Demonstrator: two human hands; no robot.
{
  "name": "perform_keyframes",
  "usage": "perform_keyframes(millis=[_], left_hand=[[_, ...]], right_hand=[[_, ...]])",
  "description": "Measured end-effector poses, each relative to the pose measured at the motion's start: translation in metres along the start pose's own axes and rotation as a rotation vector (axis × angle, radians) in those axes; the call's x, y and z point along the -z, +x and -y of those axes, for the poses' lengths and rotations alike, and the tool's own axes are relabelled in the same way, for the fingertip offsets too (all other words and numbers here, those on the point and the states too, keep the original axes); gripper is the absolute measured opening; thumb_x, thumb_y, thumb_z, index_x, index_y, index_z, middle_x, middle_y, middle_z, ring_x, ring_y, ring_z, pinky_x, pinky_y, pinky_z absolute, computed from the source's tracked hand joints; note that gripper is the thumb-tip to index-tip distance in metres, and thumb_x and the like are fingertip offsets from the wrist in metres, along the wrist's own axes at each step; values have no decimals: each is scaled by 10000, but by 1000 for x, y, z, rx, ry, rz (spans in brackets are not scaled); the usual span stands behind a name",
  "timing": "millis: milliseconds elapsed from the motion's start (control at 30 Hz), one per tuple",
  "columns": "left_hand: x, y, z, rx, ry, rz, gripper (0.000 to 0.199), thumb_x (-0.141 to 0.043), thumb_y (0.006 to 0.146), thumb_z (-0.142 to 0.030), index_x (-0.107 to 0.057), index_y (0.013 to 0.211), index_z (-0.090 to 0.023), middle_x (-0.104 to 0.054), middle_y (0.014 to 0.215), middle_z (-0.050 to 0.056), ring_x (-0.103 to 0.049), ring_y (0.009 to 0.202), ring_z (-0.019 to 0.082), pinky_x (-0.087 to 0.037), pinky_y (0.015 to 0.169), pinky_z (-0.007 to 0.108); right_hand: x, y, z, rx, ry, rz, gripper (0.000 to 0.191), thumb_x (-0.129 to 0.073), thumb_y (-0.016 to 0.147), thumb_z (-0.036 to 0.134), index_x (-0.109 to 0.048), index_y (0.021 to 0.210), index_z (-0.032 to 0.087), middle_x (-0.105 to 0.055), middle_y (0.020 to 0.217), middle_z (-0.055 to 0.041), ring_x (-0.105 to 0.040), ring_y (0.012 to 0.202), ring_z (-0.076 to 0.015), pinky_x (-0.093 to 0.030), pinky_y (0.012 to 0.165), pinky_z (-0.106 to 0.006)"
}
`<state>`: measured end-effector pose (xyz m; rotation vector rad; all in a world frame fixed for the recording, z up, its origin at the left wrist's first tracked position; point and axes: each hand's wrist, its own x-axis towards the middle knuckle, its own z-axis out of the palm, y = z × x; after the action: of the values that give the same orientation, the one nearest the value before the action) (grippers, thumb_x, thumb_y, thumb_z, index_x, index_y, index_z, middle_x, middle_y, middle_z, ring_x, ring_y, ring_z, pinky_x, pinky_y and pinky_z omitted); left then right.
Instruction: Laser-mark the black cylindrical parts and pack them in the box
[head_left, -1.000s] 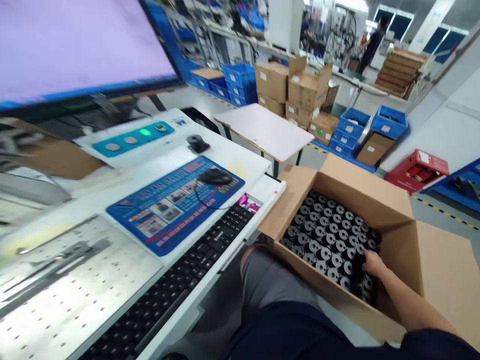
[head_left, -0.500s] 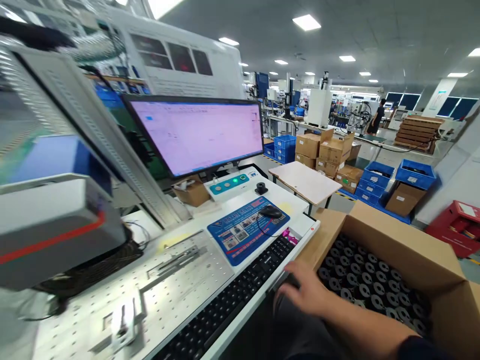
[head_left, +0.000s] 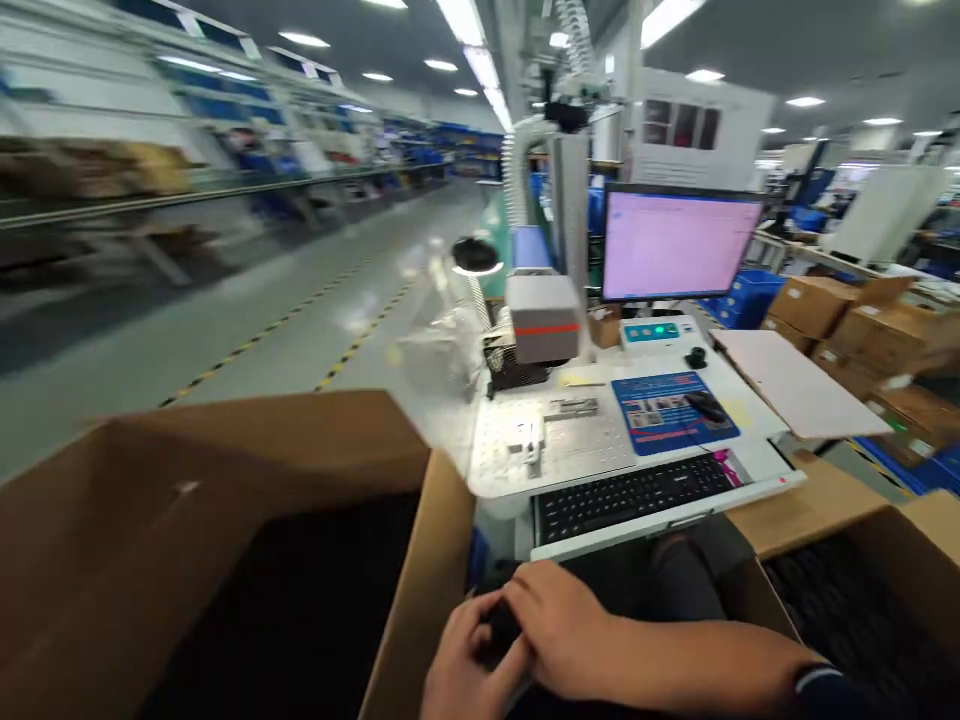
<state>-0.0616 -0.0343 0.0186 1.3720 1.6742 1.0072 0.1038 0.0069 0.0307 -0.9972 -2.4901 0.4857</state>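
Low in the centre of the view, my left hand (head_left: pixel 469 660) is curled round a small black part (head_left: pixel 499 635). My right hand (head_left: pixel 559 620) meets it from the right, its fingers bent over the top of the same part. Both hands are in front of the keyboard drawer, beside the wall of a large open cardboard box (head_left: pixel 431 570) on the left. The black part is mostly covered by fingers, so its shape is unclear. Behind the hands are a black keyboard (head_left: pixel 637 497) and a perforated metal plate (head_left: pixel 592 450).
A laser-like machine head (head_left: pixel 544 318) hangs over the plate. A monitor (head_left: pixel 679 245), a blue mouse pad (head_left: pixel 664 412) and a black mouse (head_left: pixel 705 406) stand to the right. Another cardboard box (head_left: pixel 892 545) with dark parts is at the lower right.
The view has swung left, bringing the left box in. My left hand has come into view, and my right hand has moved from beside the right box to meet it at the black part.
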Motion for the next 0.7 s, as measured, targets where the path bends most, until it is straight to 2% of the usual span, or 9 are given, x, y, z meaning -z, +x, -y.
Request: perform_keyframes(millis=[67,167,200,267,333,400,500,567,700], left_hand=[[1,1,-8,5,-79,49,633,-777,661,-615,-650,1117,-194,-674,1130,115,-666,856,278,-594,811,428],[14,9,-8,84,-189,21,760,-727,684,-681,-568,1216,-161,-666,898,79,-626,728,252,-558,714,407],[21,12,-5,125,-211,-39,777,-695,690,-716,-549,1214,-161,-647,814,56,-619,700,254,-545,689,403],[38,17,5,201,-207,-242,762,-624,699,-773,-536,1172,-182,-637,769,45,-636,717,276,-536,688,414],[56,22,22,236,-110,-456,709,-574,701,-795,-541,1093,-205,-657,824,75,-669,885,339,-544,761,456],[70,25,43,246,39,-582,653,-532,704,-792,-530,1011,-217,-651,824,107,-625,1097,405,-528,874,517],[79,23,78,303,165,-581,624,-498,707,-788,-500,975,-224,-621,798,127,-575,1178,434,-501,959,576],[79,19,97,364,201,-558,638,-471,718,-800,-494,986,-221,-623,907,163,-565,1190,439,-511,949,594],[77,18,113,461,216,-522,696,-417,747,-811,-518,1038,-186,-568,1120,224,-561,1203,430,-541,915,567]], right_hand=[[-4,-5,-8,-65,188,-72,508,-716,755,184,-581,1245,178,-603,1188,-110,-600,1066,-251,-547,900,-375],[7,-5,-34,-149,413,-253,579,-841,697,279,-615,1229,248,-592,1233,-83,-611,1117,-257,-534,978,-408],[15,-1,-46,-187,445,-317,582,-866,690,313,-629,1219,259,-608,1227,-78,-617,1126,-265,-524,1003,-429],[31,11,-75,-292,456,-431,570,-880,698,389,-652,1206,268,-649,1209,-72,-623,1140,-284,-499,1041,-469],[46,28,-107,-402,434,-502,578,-867,706,453,-660,1214,268,-677,1212,-68,-625,1146,-294,-480,1060,-488],[55,47,-138,-474,415,-511,604,-851,700,470,-652,1229,259,-687,1227,-66,-623,1150,-293,-471,1063,-483],[54,74,-178,-533,416,-454,585,-815,707,424,-634,1235,248,-701,1211,-57,-633,1141,-283,-476,1041,-459],[48,89,-197,-575,394,-435,563,-799,700,390,-638,1219,243,-700,1208,-61,-638,1142,-286,-480,1029,-453],[34,111,-220,-598,302,-447,580,-794,670,374,-662,1215,227,-652,1288,-96,-628,1157,-303,-483,1025,-459]])
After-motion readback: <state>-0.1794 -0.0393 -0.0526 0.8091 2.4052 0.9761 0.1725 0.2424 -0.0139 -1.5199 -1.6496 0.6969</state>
